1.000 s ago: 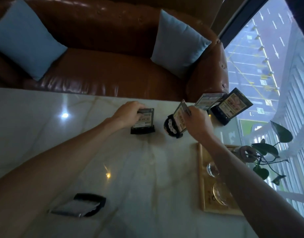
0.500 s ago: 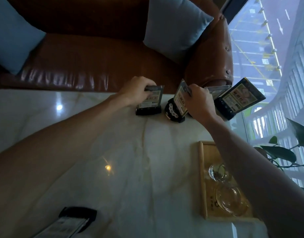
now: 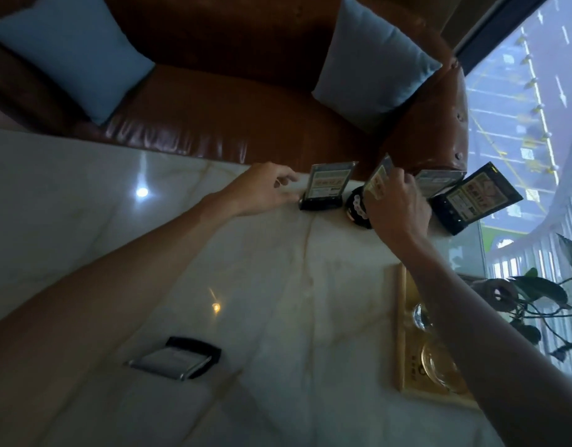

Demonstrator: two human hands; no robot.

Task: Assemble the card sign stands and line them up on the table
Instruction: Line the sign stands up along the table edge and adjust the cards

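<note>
Desk [image 3: 278, 301] centre wide open. Far edge crowded: sign stands [image 3: 325, 188] side by side. Wooden tray [image 3: 402, 333] blocks right, flat stand [image 3: 178, 358] near-left.

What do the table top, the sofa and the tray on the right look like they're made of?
Table top: polished marble or a marble-look slab, pale with tan veins and mirrored lamp glints. Sofa: brown leather or leatherette, glossy with button tufting. Tray: light wood, probably bamboo, matte.
</note>
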